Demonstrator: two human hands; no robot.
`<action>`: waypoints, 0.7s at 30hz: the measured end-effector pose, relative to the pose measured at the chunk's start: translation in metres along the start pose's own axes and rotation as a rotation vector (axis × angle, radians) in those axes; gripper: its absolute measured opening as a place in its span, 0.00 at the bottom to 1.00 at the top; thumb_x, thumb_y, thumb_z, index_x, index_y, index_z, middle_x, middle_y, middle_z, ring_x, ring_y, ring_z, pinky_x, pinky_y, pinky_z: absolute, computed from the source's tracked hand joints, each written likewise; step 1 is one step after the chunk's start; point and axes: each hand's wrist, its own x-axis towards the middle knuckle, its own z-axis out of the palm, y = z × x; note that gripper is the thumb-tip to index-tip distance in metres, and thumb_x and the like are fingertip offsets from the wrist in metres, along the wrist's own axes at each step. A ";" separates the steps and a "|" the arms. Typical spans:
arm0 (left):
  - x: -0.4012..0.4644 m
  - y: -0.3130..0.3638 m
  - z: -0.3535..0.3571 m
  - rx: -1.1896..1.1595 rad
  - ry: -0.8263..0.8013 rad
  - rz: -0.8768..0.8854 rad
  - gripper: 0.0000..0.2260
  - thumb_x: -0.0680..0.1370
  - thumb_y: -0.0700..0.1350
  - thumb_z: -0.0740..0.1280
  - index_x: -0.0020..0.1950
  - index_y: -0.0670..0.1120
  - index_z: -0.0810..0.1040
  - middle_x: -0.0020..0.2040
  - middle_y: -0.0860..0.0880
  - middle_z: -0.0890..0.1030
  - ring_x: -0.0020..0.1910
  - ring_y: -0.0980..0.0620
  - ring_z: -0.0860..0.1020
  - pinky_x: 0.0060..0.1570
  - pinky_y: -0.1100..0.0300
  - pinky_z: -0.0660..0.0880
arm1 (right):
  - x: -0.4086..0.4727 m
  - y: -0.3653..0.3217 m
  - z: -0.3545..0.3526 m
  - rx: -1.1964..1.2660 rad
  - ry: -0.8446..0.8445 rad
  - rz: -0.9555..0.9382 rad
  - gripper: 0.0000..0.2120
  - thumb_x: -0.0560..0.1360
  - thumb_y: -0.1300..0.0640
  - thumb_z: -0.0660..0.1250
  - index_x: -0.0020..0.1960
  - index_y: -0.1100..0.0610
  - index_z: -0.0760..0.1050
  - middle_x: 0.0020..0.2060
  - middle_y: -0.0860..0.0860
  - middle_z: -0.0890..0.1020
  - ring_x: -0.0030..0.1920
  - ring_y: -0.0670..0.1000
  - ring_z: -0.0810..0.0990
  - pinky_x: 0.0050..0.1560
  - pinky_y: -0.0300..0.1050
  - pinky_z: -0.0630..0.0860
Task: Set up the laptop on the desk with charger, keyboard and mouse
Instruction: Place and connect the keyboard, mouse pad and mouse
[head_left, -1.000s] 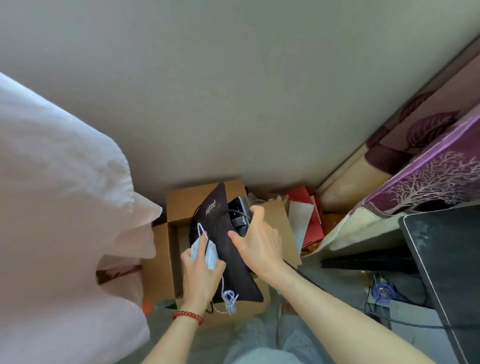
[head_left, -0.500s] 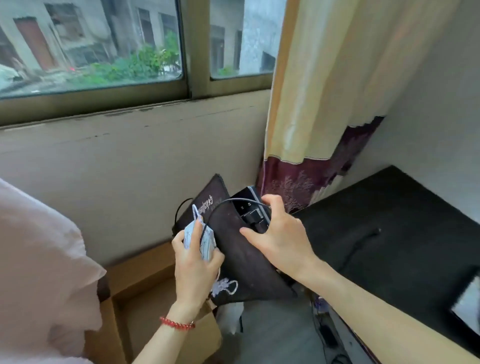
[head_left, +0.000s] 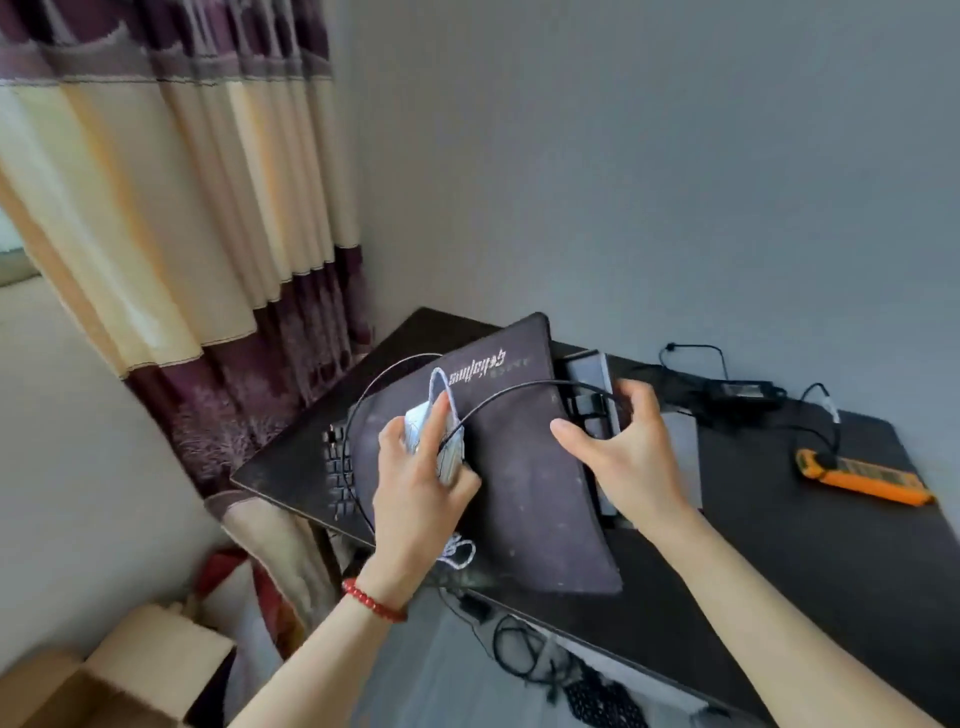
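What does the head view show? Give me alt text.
Both hands lower a dark mouse pad over a keyboard at the black desk corner; the left hand also grips face masks. An orange power strip lies right.

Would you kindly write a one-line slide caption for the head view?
Both hands lower a dark mouse pad and keyboard onto the black desk; charger and orange power strip lie beyond.

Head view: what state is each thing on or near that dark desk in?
Dark fabric mouse pad: lying on the dark desk, over the black keyboard.
Left hand: grips folded pale face masks.
Right hand: fingers curled at the pad's right edge.
Black charger brick: on desk.
Orange power strip: lying flat.
Brown cardboard box: open.
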 end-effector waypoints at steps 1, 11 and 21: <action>-0.005 0.016 0.018 0.001 -0.046 0.021 0.35 0.67 0.44 0.68 0.71 0.61 0.59 0.63 0.47 0.63 0.62 0.46 0.67 0.55 0.55 0.71 | -0.004 0.012 -0.023 0.008 0.036 0.040 0.25 0.65 0.54 0.76 0.55 0.47 0.64 0.45 0.34 0.72 0.47 0.30 0.73 0.42 0.24 0.68; -0.046 0.092 0.162 0.099 -0.428 0.154 0.34 0.68 0.49 0.65 0.69 0.67 0.55 0.59 0.50 0.61 0.56 0.44 0.69 0.37 0.55 0.73 | -0.046 0.129 -0.163 0.085 0.333 0.423 0.23 0.67 0.57 0.75 0.55 0.49 0.66 0.43 0.39 0.76 0.40 0.34 0.78 0.37 0.31 0.70; -0.027 0.074 0.259 0.312 -0.716 0.118 0.35 0.69 0.51 0.64 0.70 0.67 0.50 0.65 0.47 0.60 0.57 0.41 0.67 0.41 0.53 0.72 | -0.006 0.247 -0.192 0.111 0.204 0.744 0.19 0.70 0.55 0.73 0.56 0.55 0.68 0.47 0.49 0.78 0.46 0.45 0.78 0.39 0.39 0.73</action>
